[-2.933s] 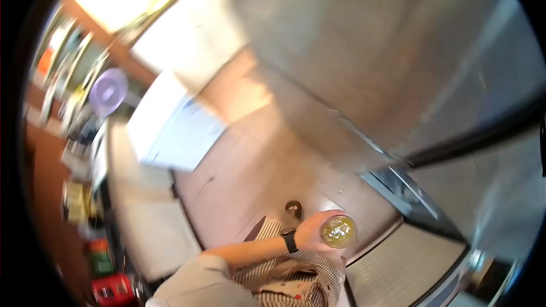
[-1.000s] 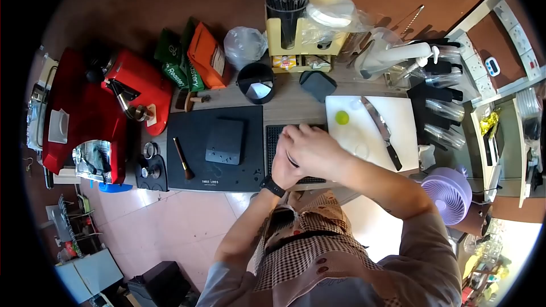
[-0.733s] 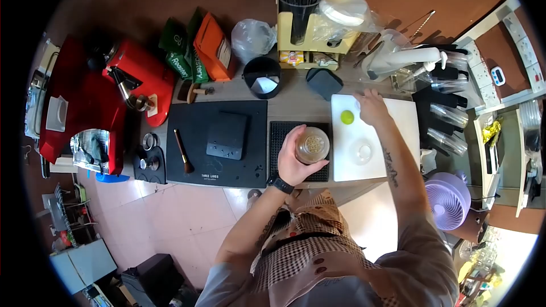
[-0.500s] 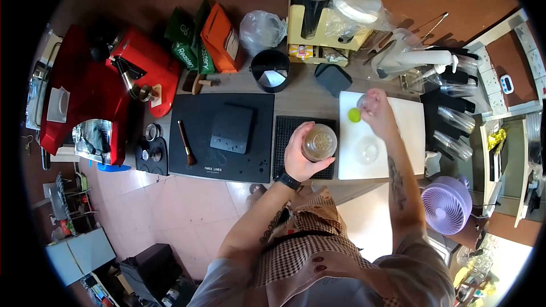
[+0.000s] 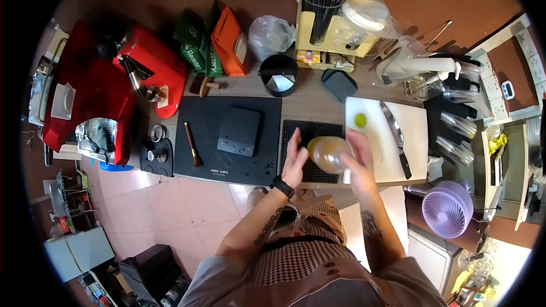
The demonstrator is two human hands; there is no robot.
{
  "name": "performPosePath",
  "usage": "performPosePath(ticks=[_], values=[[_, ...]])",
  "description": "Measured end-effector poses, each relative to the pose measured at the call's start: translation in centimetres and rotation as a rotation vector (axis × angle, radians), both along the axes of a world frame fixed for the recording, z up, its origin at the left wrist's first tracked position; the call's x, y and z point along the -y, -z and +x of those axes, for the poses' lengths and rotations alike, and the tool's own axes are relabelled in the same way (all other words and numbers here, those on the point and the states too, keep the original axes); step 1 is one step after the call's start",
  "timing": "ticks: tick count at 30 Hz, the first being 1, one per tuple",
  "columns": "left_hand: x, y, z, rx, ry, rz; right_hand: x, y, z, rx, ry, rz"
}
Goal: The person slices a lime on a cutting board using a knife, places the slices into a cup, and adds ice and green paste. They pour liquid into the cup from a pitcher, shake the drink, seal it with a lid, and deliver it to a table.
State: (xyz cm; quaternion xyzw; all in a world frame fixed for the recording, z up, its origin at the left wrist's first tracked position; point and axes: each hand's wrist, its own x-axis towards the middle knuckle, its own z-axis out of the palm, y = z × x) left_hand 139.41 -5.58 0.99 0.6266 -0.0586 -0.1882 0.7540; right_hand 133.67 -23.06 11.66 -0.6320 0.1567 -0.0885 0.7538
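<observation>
A clear cup (image 5: 330, 154) with yellowish contents is tilted between my two hands, above the black ridged mat (image 5: 324, 177); it is blurred. My right hand (image 5: 359, 162) grips its right side with bent fingers. To its left my left hand (image 5: 293, 162) is held upright, fingers stretched, with a small gap to the cup. A green lime piece (image 5: 360, 120) lies on the white cutting board (image 5: 418, 136), beyond my right hand. Further right on the board rests a knife (image 5: 393, 128) with a black handle.
On the left are a dark mat (image 5: 199, 119) with a brush (image 5: 191, 143) and a black flat box (image 5: 239, 131), then a red coffee machine (image 5: 85, 91). Behind stand a black bin (image 5: 278, 75) and a straw holder (image 5: 323, 8). At the right is a purple fan (image 5: 447, 209).
My left hand has let go of the cup. My right hand has come from over the board to the cup, which is now tilted, and the knife has come into view.
</observation>
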Motion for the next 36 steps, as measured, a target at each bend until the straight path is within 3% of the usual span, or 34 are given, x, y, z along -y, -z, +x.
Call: performPosePath(ticks=[2,3,5,7,8,9,11,12,14,15,16,17,19,21,24,26,28,30,32,34,36], values=[[0.9,1.7,0.4,-0.435,0.054,-0.030,2.2,0.6,-3.8,-0.049,-0.103,0.399],[1.8,-0.1,0.6,-0.552,0.142,0.005,2.9,0.8,-5.0,-0.074,-0.160,0.591],[3.0,-2.2,2.2,-0.586,0.250,0.038,2.3,1.6,-6.6,-0.119,-0.127,0.582],[5.1,-1.1,3.3,-0.206,0.101,0.384,0.4,0.6,-5.3,-0.039,-0.088,0.522],[4.4,-1.8,6.5,-0.287,0.175,0.074,-1.2,-1.9,-3.3,0.031,-0.060,0.456],[3.3,-11.5,7.3,-0.228,0.101,-0.164,-2.3,-6.7,-1.9,0.067,-0.133,-0.094],[-1.7,-29.1,5.0,0.560,-0.015,-0.106,-4.4,-15.8,-2.9,0.618,-0.333,-0.334],[-4.1,-34.1,5.0,0.812,-0.062,-0.091,-5.9,-19.3,-3.1,0.882,-0.346,-0.474],[-6.2,-38.2,8.6,0.935,-0.050,-0.097,-6.5,-23.9,2.0,0.994,-0.369,-0.649],[-6.3,-39.4,9.8,0.890,-0.021,-0.079,-9.0,-23.2,2.0,0.916,-0.341,-0.481],[-6.6,-39.7,9.7,0.823,0.016,-0.042,-11.5,-22.5,1.9,0.849,-0.303,-0.304],[-7.9,-40.0,8.9,0.795,0.027,-0.004,-14.5,-19.6,0.5,1.012,-0.201,-0.235],[-8.7,-40.4,9.1,0.845,0.029,-0.050,-10.5,-22.3,5.5,1.276,-0.176,-0.408],[-9.0,-40.8,9.4,0.845,0.019,-0.057,-8.9,-27.0,4.9,1.065,-0.300,-0.522],[-10.4,-41.2,7.7,0.807,0.077,-0.013,-11.3,-25.6,0.0,1.307,-0.319,-0.410],[-10.1,-41.5,9.3,0.846,0.063,-0.075,-10.3,-26.1,3.5,1.062,-0.167,-0.584],[-9.5,-42.4,8.5,0.756,0.120,0.014,-12.2,-24.6,-2.9,1.087,-0.416,-0.419],[-10.0,-42.8,8.3,0.797,0.130,-0.001,-8.9,-26.6,1.2,1.275,-0.446,-0.517],[-10.4,-42.0,9.9,0.822,0.114,-0.047,-11.1,-24.4,2.0,1.210,-0.341,-0.416],[-10.4,-42.9,7.8,0.760,0.177,0.015,-18.2,-24.0,-3.8,0.998,-0.173,-0.130],[-9.3,-42.2,8.0,0.820,0.177,-0.050,-12.0,-25.4,1.2,1.155,-0.112,-0.337]])
